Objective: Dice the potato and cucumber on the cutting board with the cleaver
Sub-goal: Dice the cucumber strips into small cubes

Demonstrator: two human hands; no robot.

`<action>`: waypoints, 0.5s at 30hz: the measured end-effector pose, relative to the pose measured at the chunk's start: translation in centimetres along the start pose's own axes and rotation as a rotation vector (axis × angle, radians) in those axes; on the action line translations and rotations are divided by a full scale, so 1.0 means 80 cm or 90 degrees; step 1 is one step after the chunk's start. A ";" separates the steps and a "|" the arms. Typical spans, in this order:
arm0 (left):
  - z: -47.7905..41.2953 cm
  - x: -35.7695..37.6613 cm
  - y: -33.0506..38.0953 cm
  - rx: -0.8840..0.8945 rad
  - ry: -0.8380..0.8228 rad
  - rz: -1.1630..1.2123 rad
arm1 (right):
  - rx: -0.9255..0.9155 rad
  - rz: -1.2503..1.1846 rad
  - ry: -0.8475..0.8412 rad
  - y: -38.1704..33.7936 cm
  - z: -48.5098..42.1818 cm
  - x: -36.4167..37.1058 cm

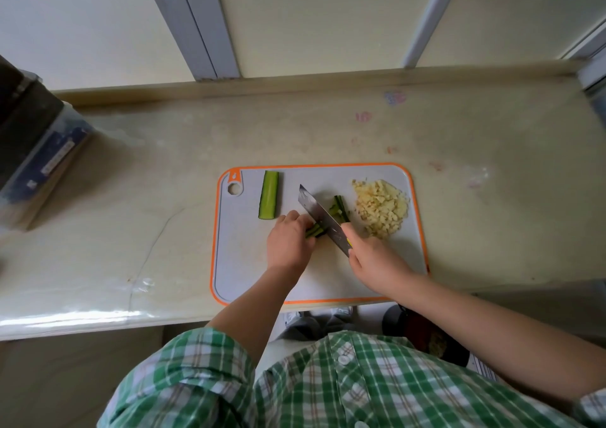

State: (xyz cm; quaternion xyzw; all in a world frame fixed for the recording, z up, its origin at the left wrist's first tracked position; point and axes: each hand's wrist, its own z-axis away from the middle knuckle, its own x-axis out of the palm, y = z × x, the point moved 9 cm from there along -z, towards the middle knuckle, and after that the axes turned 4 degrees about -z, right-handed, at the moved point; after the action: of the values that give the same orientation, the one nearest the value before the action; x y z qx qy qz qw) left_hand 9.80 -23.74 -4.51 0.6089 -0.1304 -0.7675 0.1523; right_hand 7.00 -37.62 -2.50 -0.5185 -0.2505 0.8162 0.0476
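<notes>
My left hand [288, 242], centre frame, curls down on the cucumber strips [316, 230], pinning them. My right hand [373, 257] wraps the cleaver [323, 219], its steel blade angled across for crosscuts. The diced potato [382, 209], pale and crumbly, heaps at the upper right of the grey, orange-rimmed cutting board [249, 263]. A glossy cucumber half [269, 194] lies at its upper left.

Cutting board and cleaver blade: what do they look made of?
The grey cutting board with orange rim looks like matte plastic: uniform colour, moulded hanging hole. The cleaver's silver blade looks like polished steel, judging by its sheen; the right hand hides its handle.
</notes>
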 end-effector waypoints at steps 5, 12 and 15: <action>0.001 0.002 -0.002 0.003 -0.001 0.002 | 0.015 -0.008 0.020 0.005 0.002 0.012; 0.004 0.004 -0.006 0.018 0.004 0.010 | 0.008 -0.071 0.046 0.006 -0.004 -0.009; 0.006 0.004 -0.009 0.021 0.008 -0.003 | -0.013 -0.061 0.029 0.000 -0.004 -0.020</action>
State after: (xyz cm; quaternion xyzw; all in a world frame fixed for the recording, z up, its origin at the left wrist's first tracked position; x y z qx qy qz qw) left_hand 9.23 -23.21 -4.99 0.6162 -0.1408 -0.7619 0.1413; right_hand 8.03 -38.02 -1.31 -0.5249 -0.2824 0.7982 0.0869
